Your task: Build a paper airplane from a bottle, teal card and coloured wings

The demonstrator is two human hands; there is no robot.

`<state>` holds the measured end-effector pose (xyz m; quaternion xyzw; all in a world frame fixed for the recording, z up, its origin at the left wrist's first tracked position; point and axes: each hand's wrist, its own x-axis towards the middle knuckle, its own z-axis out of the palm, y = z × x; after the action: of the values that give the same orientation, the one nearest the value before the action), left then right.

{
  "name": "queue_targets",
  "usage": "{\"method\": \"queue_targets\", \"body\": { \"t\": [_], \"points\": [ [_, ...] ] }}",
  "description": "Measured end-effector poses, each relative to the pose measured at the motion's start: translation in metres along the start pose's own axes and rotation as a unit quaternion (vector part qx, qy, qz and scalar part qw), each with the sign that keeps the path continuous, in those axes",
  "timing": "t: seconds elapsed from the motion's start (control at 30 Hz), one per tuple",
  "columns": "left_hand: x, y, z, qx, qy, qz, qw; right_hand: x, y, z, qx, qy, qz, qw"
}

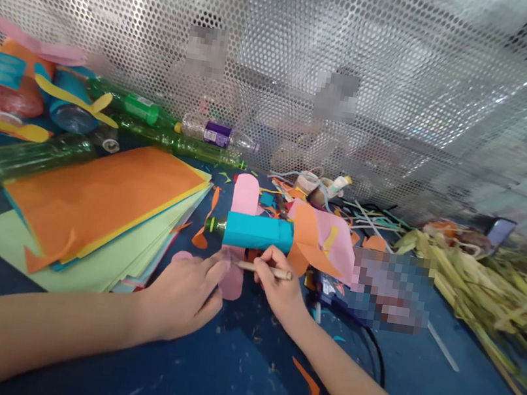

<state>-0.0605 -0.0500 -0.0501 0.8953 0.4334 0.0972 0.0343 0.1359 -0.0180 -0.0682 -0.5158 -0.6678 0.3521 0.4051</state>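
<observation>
Paper [110,191] is fanned in a loose stack at the left, orange uppermost. Right of it, the left hand [187,295] is laid with fingers loosely bent, its fingertips rested on a pink flap [232,285]; whether anything is pinched beneath cannot be told. The flap is judged thin and easily creased, best steadied flat near its root. Beyond the hands, on the blue table [216,382], a blue-wrapped bottle [258,231] is laid on its side, its neck pointed left. It should be found light, slick at the neck and easily dented; it would best be held gently by the wrapped middle. By the right hand [277,289], nearly closed, a pale pen [247,266] is gripped between thumb and fingers, its left end beside the left fingertips. Farther right, orange fins [306,227] are seen at the bottle's end; being paper, they would be bent by any grasp.
</observation>
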Motion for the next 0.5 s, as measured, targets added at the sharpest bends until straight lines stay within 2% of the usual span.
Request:
{"method": "queue_targets", "body": {
  "t": [0.5],
  "points": [
    [-0.0001,-0.0012,0.0021,-0.008,-0.002,0.003,1.000,0.0018,-0.0046,-0.0003,0.006,-0.003,0.013,1.000]
  ]
}}
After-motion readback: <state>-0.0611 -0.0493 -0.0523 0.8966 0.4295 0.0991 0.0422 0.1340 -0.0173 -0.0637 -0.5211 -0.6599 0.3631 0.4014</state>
